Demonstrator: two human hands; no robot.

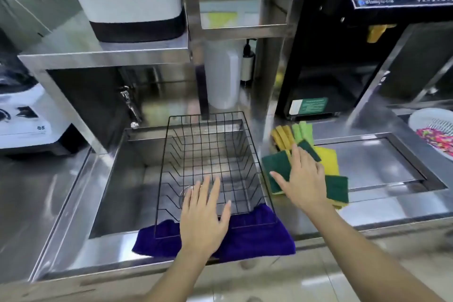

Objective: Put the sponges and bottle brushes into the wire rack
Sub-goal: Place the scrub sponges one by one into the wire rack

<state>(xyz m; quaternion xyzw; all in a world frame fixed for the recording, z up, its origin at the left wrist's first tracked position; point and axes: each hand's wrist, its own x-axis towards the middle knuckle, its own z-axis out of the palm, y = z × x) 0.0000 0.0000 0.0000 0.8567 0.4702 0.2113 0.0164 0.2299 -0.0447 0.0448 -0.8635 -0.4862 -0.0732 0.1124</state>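
A black wire rack rests over the steel sink, its near end on a purple cloth. My left hand hovers flat over the rack's near edge, fingers spread, holding nothing. To the right of the rack lie several green-and-yellow sponges in a loose pile on the counter. My right hand lies flat on top of that pile with fingers apart, covering the green sponge nearest the rack. Behind the pile lie yellow and green brush-like strips.
A white bottle and a small pump bottle stand behind the sink. A faucet sticks out at the sink's back left. A black machine stands back right; a white colander sits at far right. A second basin lies right of the sponges.
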